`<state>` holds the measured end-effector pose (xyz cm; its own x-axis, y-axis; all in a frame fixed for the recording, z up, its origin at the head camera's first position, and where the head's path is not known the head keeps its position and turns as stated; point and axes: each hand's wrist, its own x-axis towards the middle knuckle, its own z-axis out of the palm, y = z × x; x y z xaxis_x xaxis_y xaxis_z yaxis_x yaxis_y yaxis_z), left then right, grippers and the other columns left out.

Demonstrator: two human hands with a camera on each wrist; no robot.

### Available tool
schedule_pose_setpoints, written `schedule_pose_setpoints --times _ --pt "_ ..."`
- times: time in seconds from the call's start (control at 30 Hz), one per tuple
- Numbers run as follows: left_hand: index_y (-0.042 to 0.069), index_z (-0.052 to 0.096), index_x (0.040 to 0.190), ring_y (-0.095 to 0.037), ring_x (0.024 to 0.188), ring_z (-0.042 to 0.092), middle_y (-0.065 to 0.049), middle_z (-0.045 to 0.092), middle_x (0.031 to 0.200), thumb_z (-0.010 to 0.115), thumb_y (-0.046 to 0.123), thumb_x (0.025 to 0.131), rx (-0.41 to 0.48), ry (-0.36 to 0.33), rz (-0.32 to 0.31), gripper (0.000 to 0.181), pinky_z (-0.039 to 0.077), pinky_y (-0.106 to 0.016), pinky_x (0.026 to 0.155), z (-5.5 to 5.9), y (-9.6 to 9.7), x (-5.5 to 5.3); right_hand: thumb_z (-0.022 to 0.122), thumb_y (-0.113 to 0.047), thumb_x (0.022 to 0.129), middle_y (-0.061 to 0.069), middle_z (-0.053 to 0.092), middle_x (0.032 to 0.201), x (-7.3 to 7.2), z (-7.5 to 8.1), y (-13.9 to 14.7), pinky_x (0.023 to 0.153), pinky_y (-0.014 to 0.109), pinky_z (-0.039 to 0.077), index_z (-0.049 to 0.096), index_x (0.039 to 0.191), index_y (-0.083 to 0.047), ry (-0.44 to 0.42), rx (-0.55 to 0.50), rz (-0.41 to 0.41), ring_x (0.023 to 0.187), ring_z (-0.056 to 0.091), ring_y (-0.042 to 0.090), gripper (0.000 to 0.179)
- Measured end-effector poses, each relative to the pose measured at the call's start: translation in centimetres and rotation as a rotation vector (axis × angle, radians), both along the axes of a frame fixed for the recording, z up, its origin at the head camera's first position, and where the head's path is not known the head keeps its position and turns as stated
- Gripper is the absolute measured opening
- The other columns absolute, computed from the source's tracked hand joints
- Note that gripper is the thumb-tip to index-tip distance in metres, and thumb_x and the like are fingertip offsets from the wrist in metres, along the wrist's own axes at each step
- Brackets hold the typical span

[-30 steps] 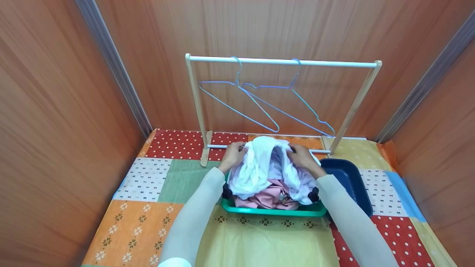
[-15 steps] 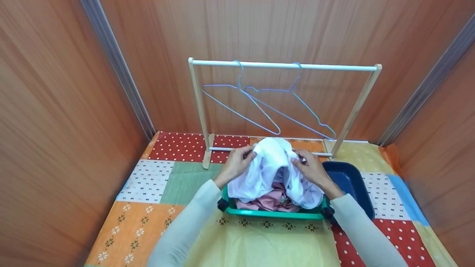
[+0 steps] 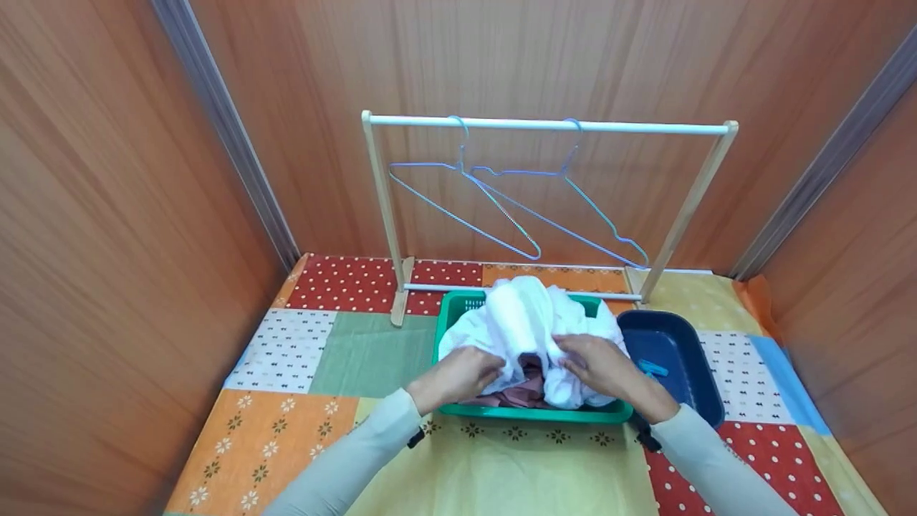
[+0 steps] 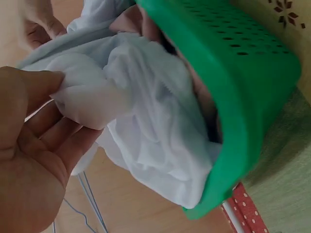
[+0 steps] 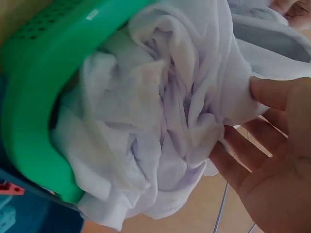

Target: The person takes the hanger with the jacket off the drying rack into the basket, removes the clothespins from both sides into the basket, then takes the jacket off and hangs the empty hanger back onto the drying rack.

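Note:
A crumpled white garment (image 3: 526, 308) is heaped in the green basket (image 3: 530, 414), partly over its edges. Pink fabric (image 3: 519, 395) shows underneath it near the front rim. My left hand (image 3: 462, 376) pinches the garment at the front left; in the left wrist view the thumb and fingers of the left hand (image 4: 39, 150) take a fold of the white cloth (image 4: 150, 107). On the other side of a dark opening in the cloth, my right hand (image 3: 602, 365) holds it too. The right wrist view has the right hand (image 5: 272, 160) with thumb and fingertips on a fold.
Behind the basket stands a wooden rack (image 3: 551, 126) carrying two wire hangers, a left hanger (image 3: 466, 218) and a right hanger (image 3: 573, 226). A dark blue tray (image 3: 706, 380) adjoins the basket on the right, with a light blue clothespin (image 3: 652, 368) inside. A patchwork cloth (image 3: 243, 423) covers the table.
Both hands have come down and toward me along the garment, keeping hold of it. Its raised top has sunk lower, and the basket's back rim and the clothespin in the tray have come into view.

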<state>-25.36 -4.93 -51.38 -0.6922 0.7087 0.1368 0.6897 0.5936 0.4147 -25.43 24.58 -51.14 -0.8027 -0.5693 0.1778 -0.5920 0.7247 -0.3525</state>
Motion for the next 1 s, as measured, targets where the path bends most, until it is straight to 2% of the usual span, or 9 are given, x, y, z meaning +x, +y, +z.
schedule_pose_setpoints --times 0.13,0.2,0.27,0.37,0.5,0.63,0.77,0.87,1.0 --pt "0.024 0.069 0.112 -0.005 0.087 0.059 0.010 0.071 0.102 0.058 0.025 0.100 -0.089 -0.048 -0.011 0.016 0.053 -0.026 0.085 -1.6 0.1 0.5 0.060 -0.022 0.098 0.002 0.072 0.111 0.7 -0.9 -0.6 0.089 0.039 0.055 0.066 0.121 -0.012 -0.088 0.125 0.038 0.099 0.068 0.018 0.026" --pt "0.023 0.070 0.112 -0.005 0.086 0.059 0.009 0.071 0.101 0.058 0.024 0.100 -0.124 -0.065 -0.006 0.017 0.053 -0.026 0.084 -2.2 0.1 0.6 0.059 -0.023 0.098 -0.002 0.070 0.095 0.8 -1.3 -0.9 0.079 0.034 0.053 0.067 0.115 -0.013 -0.136 0.167 0.048 0.084 0.063 0.013 0.021" --pt "0.020 0.072 0.106 -0.005 0.080 0.059 0.007 0.072 0.094 0.058 0.023 0.100 -0.154 -0.064 -0.008 0.016 0.052 -0.025 0.077 -2.6 0.3 0.6 0.059 -0.024 0.099 -0.003 0.068 0.091 0.9 -1.5 -1.1 0.076 0.034 0.051 0.068 0.112 -0.014 -0.171 0.191 0.054 0.080 0.058 0.011 0.019" --pt "0.018 0.073 0.104 -0.005 0.075 0.057 0.006 0.072 0.090 0.057 0.023 0.100 -0.162 -0.095 -0.008 0.017 0.051 -0.024 0.072 -2.8 0.3 0.5 0.058 -0.024 0.099 0.004 0.072 0.113 0.9 -1.7 -1.2 0.088 0.042 0.054 0.069 0.116 -0.013 -0.216 0.211 0.053 0.096 0.066 0.019 0.023" --pt "0.021 0.070 0.114 -0.006 0.083 0.058 0.008 0.071 0.100 0.056 0.024 0.100 -0.099 -0.173 0.005 0.020 0.052 -0.025 0.081 -2.8 -0.2 0.4 0.057 -0.024 0.100 0.008 0.063 0.136 0.8 -1.6 -1.1 0.101 0.050 0.049 0.068 0.121 -0.012 -0.219 0.209 0.047 0.120 0.062 0.028 0.027" --pt "0.022 0.068 0.122 -0.006 0.093 0.062 0.008 0.071 0.112 0.056 0.024 0.100 0.009 -0.192 0.048 0.026 0.054 -0.029 0.088 -2.3 -1.0 0.3 0.058 -0.024 0.099 0.009 0.064 0.133 0.8 -1.0 -0.8 0.103 0.052 0.047 0.065 0.125 -0.009 -0.146 0.178 0.036 0.122 0.060 0.028 0.030" --pt "0.017 0.071 0.120 -0.012 0.100 0.067 0.002 0.073 0.115 0.057 0.025 0.099 0.098 -0.138 0.122 0.027 0.055 -0.034 0.091 -1.3 -1.7 -0.4 0.061 -0.028 0.097 0.008 0.068 0.126 0.8 0.0 -0.6 0.105 0.058 0.040 0.065 0.126 -0.009 0.014 0.195 -0.015 0.119 0.062 0.027 0.035" --pt "0.015 0.069 0.123 -0.019 0.108 0.067 -0.003 0.071 0.122 0.060 0.027 0.097 0.154 -0.146 0.214 0.030 0.055 -0.039 0.093 -0.2 -2.3 -1.5 0.060 -0.036 0.097 0.008 0.069 0.124 0.6 1.0 -0.5 0.105 0.059 0.038 0.065 0.126 -0.011 0.101 0.215 -0.081 0.120 0.061 0.028 0.039" --pt "0.011 0.059 0.135 -0.027 0.123 0.060 -0.010 0.061 0.137 0.062 0.025 0.096 0.215 -0.201 0.329 0.041 0.050 -0.046 0.101 1.3 -3.1 -3.7 0.058 -0.038 0.098 0.010 0.068 0.126 -0.5 2.4 -0.6 0.106 0.055 0.042 0.065 0.126 -0.011 0.125 0.154 -0.129 0.121 0.060 0.031 0.040"
